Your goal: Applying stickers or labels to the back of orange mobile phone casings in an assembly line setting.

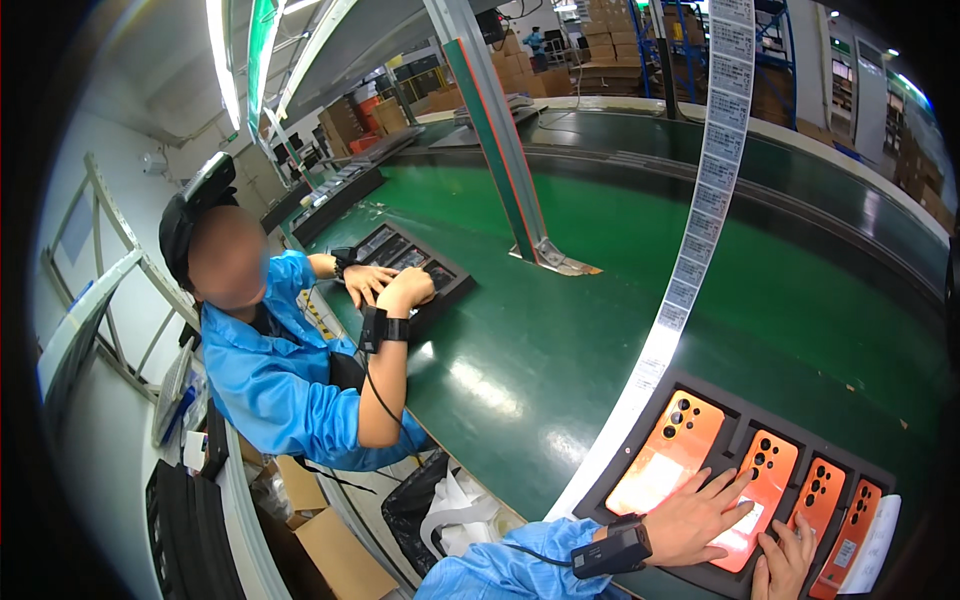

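A dark foam tray [733,411] at the lower right holds several orange phones, camera side up. My left hand [692,520] lies with spread fingers over the second phone [774,458], its fingertips on the phone's back. My right hand [787,560] is at the near end of the third phone [821,488], fingers stretched out and thumb apart. To the left is the first phone [668,450], which neither hand touches. The rightmost phone [850,535] bears a small white label; a white sheet or strip [876,545] lies beside it. Neither hand grips anything.
A long strip of white labels [697,235] runs down past the tray's left side. A metal post [500,150] stands on the green bench [590,330]. At left, a co-worker in blue [285,350] handles another dark tray [455,292]. Cardboard boxes [340,560] sit below the bench edge.
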A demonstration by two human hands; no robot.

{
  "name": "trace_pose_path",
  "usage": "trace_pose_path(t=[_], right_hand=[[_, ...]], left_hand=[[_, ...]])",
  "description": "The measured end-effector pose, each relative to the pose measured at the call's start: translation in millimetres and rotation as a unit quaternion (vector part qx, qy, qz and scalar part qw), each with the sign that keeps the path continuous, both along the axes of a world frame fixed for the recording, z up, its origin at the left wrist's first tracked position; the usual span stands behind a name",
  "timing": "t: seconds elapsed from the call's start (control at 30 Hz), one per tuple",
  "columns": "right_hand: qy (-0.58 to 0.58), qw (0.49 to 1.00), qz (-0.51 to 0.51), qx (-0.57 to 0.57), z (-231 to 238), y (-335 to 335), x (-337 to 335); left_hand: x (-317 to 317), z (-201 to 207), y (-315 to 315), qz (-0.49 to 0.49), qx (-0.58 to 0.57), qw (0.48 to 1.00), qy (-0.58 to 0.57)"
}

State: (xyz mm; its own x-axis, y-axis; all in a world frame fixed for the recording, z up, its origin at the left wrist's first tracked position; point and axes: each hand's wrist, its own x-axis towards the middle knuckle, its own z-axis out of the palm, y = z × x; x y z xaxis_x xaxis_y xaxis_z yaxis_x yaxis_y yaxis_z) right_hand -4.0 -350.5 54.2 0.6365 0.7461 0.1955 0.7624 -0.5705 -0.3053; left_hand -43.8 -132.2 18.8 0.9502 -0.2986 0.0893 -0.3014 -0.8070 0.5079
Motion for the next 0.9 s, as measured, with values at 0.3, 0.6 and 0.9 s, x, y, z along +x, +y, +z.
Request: trace_pose_path(t=[0.3,0.6,0.9], right_hand=[[0.003,1.000,0.000,0.018,-0.9,-0.9,-0.6],[0.005,1.000,-0.005,-0.004,-1.3,-0.8,0.0],[-0.001,1.000,-0.004,0.014,-4.6,1.0,-1.5]], left_hand=[[1.5,9.8,2.0,-0.002,-0.012,1.000,0.021],[9.4,2.5,0.8,0.030,-0.162,0.948,-0.274],[-14.7,15.6,13.7,-0.009,-0.306,0.886,-0.349]])
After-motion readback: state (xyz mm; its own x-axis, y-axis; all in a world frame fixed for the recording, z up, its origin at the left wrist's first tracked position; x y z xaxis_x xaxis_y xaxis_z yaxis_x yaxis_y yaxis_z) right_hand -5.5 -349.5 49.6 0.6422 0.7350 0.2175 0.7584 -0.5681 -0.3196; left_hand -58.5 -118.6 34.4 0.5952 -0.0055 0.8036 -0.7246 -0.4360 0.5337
